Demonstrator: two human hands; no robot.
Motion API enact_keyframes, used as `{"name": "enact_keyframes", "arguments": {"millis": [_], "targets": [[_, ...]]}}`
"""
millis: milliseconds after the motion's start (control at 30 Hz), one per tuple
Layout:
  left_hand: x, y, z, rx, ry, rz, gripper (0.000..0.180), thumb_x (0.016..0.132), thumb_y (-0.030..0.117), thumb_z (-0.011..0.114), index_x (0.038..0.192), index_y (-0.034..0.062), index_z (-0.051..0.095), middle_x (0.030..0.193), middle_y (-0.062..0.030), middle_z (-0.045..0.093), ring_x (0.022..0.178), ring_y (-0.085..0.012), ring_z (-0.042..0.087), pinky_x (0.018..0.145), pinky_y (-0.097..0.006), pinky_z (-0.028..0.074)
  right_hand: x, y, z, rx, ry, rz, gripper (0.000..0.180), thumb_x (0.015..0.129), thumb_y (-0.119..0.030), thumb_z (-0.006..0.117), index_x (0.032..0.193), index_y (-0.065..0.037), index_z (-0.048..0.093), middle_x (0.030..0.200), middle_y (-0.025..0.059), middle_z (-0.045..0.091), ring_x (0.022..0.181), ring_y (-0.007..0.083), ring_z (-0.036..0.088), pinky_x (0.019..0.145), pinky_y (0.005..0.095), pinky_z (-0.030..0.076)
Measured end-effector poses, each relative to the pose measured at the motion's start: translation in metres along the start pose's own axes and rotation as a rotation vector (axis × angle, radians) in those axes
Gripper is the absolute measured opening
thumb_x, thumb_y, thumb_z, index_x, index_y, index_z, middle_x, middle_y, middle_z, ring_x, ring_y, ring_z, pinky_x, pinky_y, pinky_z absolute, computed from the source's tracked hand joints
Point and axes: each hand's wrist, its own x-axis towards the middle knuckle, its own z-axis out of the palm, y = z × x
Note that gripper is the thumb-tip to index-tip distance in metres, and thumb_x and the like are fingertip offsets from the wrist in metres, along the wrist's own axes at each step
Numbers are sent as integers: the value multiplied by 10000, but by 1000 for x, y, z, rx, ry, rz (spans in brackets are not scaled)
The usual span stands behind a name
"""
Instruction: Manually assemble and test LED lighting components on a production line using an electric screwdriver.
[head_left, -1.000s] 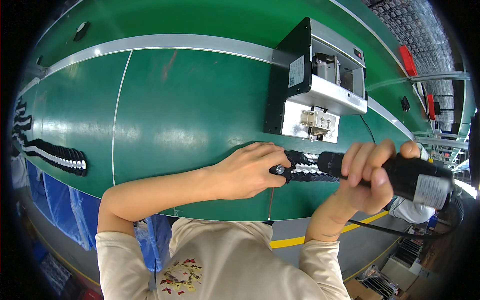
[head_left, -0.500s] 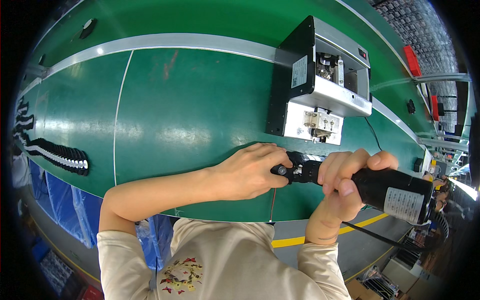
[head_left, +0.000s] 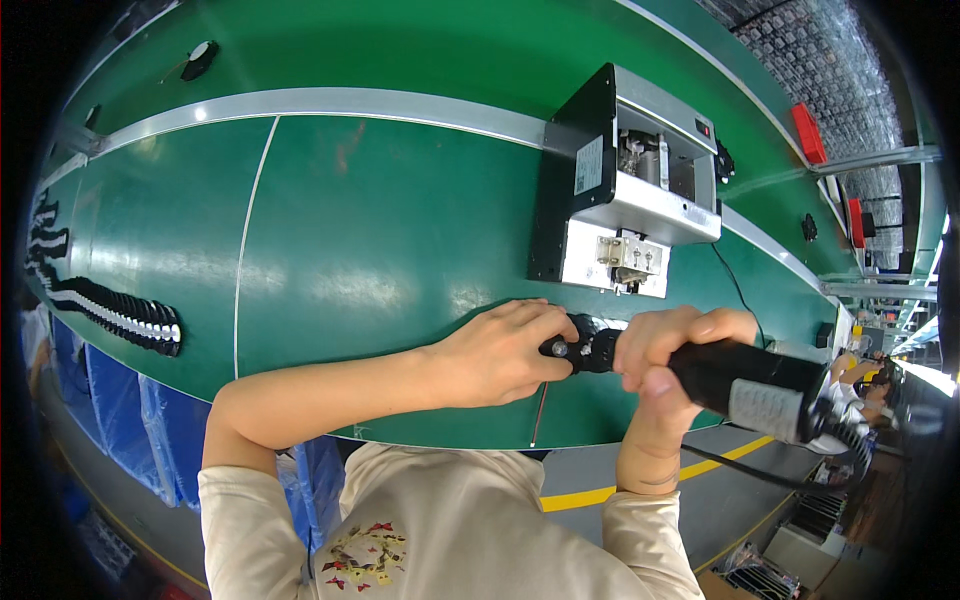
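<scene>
With its fingers wrapped round the front end, my right hand (head_left: 655, 350) holds a black electric screwdriver (head_left: 765, 385) with a white label, tilted nearly level with its tip pointing left. My left hand (head_left: 505, 355) is closed on a small black part (head_left: 568, 350) at the table's near edge. The screwdriver's nose meets or nearly meets this part; the exact contact and the far side of the part are hidden by my fingers. A thin reddish wire (head_left: 540, 415) runs from under the part toward the table edge.
A silver and black machine like a screw feeder (head_left: 630, 170) stands just beyond my hands. Rows of black-and-white parts (head_left: 120, 315) lie on the green table (head_left: 380, 230) at far left. A thick black cord (head_left: 740, 475) trails from the screwdriver. Red bins (head_left: 808, 133) sit at far right.
My right hand and the screwdriver have moved left, closer to the part in my left hand. The whole view has shifted slightly, so the machine appears a little lower.
</scene>
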Motion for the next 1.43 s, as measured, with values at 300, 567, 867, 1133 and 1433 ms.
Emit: {"name": "enact_keyframes", "arguments": {"millis": [300, 567, 867, 1133, 1433], "targets": [[-1, -2, 3, -14, 13, 0, 303, 722, 105, 779, 1014, 158, 717, 1203, -79, 561, 1193, -331, 576, 1028, -459, 496, 65, -13, -13, 0, 203, -214, 572, 836, -81, 597, 1369, -50, 391, 671, 53, 480, 449, 140, 448, 482, 330, 446], [-2, -3, 2, -28, 13, -3, 290, 734, 101, 773, 1013, 162, 724, 1192, -74, 570, 1180, -327, 585, 1026, -453, 500, 77, -3, -10, -49, 201, -67, 466, 781, 28, 571, 1222, -6, 426, 654, 81, 505, 448, 164, 474, 470, 331, 472], [-1, -2, 1, 15, 11, 8, 278, 739, 104, 766, 1008, 165, 734, 1186, -75, 581, 1191, -323, 587, 1026, -450, 503, 26, -17, -19, 52, 113, -194, 555, 848, -19, 626, 1349, -76, 396, 669, 48, 504, 449, 154, 479, 488, 341, 458], [1, -3, 3, -16, 36, 12, 248, 744, 111, 759, 989, 140, 729, 1174, -77, 572, 1131, -314, 588, 1005, -440, 498, 57, -21, -21, 32, 222, -207, 539, 854, -84, 595, 1364, -77, 419, 679, 44, 463, 469, 155, 466, 491, 345, 437], [3, -2, 0, -15, 14, 18, 238, 744, 108, 754, 980, 126, 723, 1184, -82, 552, 1117, -308, 579, 1008, -425, 491, 68, -1, -20, -34, 188, -138, 556, 818, -25, 586, 1345, -34, 409, 683, 93, 536, 460, 169, 492, 478, 351, 483]]}}
